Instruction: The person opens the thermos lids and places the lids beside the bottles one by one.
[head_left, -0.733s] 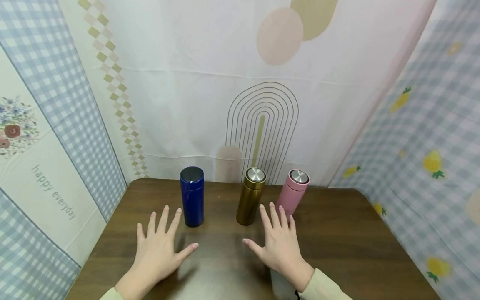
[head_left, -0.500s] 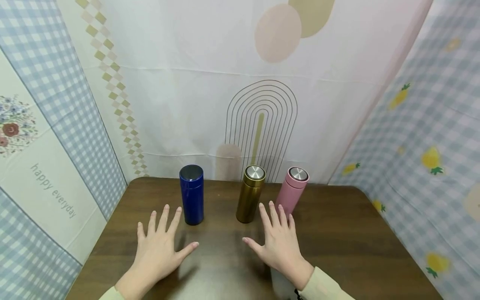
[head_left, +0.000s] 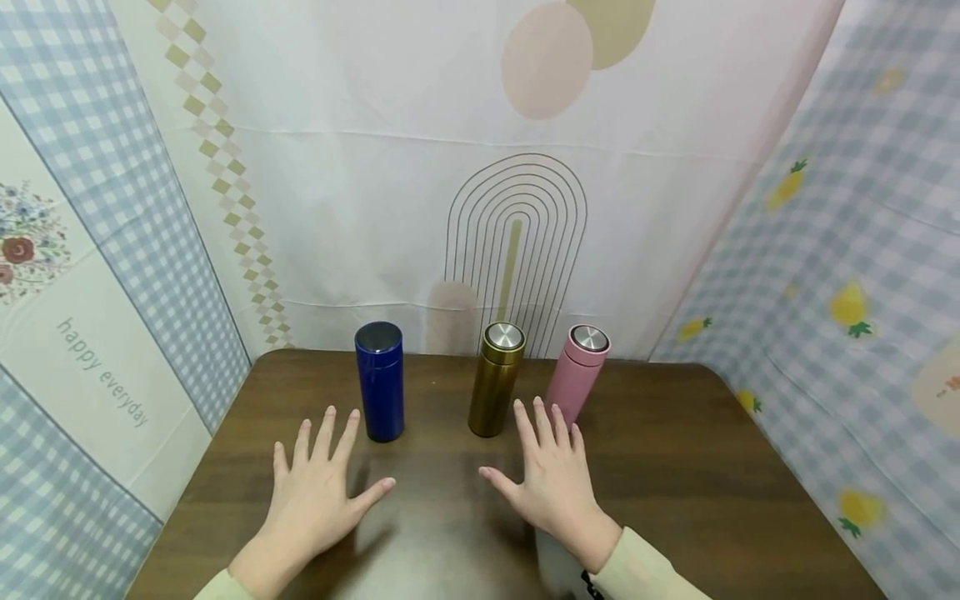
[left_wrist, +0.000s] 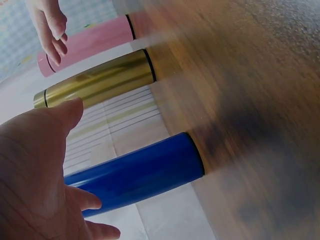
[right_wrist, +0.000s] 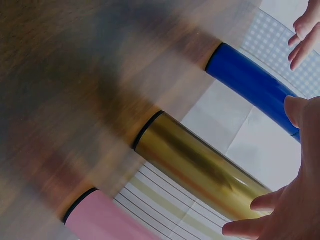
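Three thermos bottles stand upright in a row on a brown wooden table (head_left: 420, 517). On the left is the blue thermos (head_left: 382, 392), with a dark lid top. The gold thermos (head_left: 495, 387) is in the middle, and the pink thermos (head_left: 576, 379) on the right; both have silvery lid tops. My left hand (head_left: 311, 500), fingers spread, hovers in front of the blue thermos and holds nothing. Likewise spread and holding nothing, my right hand (head_left: 557, 483) is in front of the gold and pink ones, its fingertips overlapping the pink thermos's lower part in the head view.
A white patterned cloth (head_left: 360, 208) hangs behind the table. Blue checked cloths hang at the left (head_left: 142, 167) and right (head_left: 847, 250) sides. A pale, partly hidden object (head_left: 558, 562) lies beneath my right wrist.
The head view has shifted slightly, so the bottles and cloths appear a little higher and further left. Both hands keep their spread pose, and the bottles stay in place on the table.
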